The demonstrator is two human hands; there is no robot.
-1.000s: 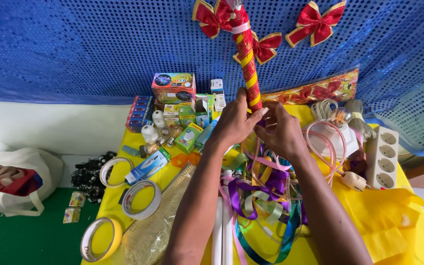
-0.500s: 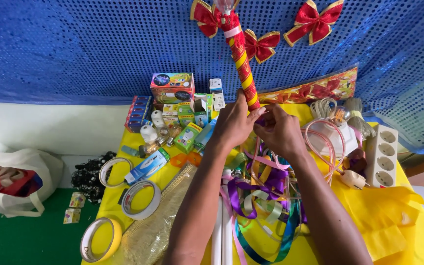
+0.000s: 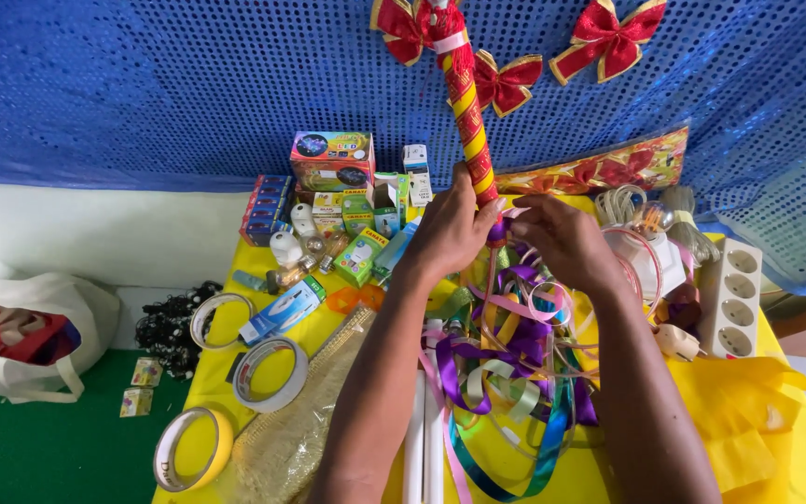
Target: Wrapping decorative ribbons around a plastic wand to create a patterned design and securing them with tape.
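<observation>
Now, stick: red-and-yellow wrapped stick (image 3: 466, 112) stands tilted over the yellow tabletop (image 3: 748, 439), its lower end between my hands, top among red bows (image 3: 506, 82).
Left hand: my left hand (image 3: 450, 233) has its grip clamped around the stick's lower part.
Right hand: my right hand (image 3: 562, 243) pinches at the stick's base; I cannot tell exactly what the fingertips hold.
Ribbons: a tangle of purple, green and pink ribbons (image 3: 506, 373) lies just below my hands.
Doing it well: I judge a steady left hold and taut, evenly overlapped winding matter most.
Nearby: tape rolls (image 3: 268, 373) lie left.
</observation>
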